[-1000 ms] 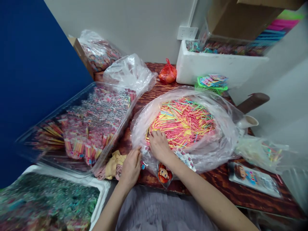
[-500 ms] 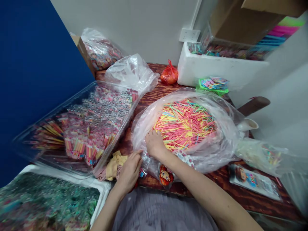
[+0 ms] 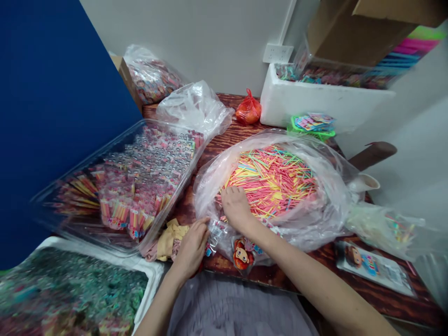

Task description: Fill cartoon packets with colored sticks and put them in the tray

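A wide plastic bag (image 3: 332, 219) lies open, full of thin sticks (image 3: 276, 182) in pink, yellow, green and blue. My right hand (image 3: 236, 207) reaches over the bag's left side, its curled fingertips at the edge of the sticks; what they grip is too small to make out. Just left of the bag, my left hand (image 3: 193, 245) has its fingers closed by a small clear packet (image 3: 216, 233), and its grip is partly hidden. Between my forearms lies a packet with a red-haired cartoon face (image 3: 241, 254). Beside my left hand is a crumpled yellow cloth (image 3: 170, 240).
A clear tray (image 3: 175, 196) of filled packets stands left, above a white foam box (image 3: 156, 275). Behind are a red bag (image 3: 248, 109), a green basket (image 3: 325, 134) and another foam box (image 3: 322, 100). Flat packaging (image 3: 376, 268) and a small bag (image 3: 388, 228) lie right.
My right hand has moved slightly right over the sticks, and its fingers are more curled. My left hand stays near the small packet. The whole view has shifted a little.
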Demonstrator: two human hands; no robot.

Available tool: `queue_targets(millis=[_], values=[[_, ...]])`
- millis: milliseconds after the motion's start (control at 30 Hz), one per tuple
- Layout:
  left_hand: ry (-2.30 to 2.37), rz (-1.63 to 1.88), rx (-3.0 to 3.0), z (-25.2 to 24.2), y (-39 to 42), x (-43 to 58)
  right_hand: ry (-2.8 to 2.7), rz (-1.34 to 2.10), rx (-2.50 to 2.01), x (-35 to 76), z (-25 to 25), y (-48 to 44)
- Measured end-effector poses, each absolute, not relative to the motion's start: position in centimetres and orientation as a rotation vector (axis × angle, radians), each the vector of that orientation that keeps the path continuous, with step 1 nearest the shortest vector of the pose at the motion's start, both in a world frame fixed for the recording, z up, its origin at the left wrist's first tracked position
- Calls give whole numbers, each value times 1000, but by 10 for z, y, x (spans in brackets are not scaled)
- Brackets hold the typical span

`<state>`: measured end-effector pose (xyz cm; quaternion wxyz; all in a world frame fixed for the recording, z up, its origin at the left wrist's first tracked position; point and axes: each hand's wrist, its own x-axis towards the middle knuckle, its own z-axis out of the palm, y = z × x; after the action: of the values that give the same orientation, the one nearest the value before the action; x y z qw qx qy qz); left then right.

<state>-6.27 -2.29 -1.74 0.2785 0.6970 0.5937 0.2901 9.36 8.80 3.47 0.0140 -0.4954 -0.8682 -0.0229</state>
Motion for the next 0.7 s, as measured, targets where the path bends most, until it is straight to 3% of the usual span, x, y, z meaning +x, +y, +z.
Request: queue_targets(millis=[300, 700], values=[[1601, 768, 1865, -12, -17, -61, -2360, 159, -1417, 159, 59, 111], [1591, 750, 1851, -16, -16, -63, -2593, -181, -1536, 217, 3, 83]])
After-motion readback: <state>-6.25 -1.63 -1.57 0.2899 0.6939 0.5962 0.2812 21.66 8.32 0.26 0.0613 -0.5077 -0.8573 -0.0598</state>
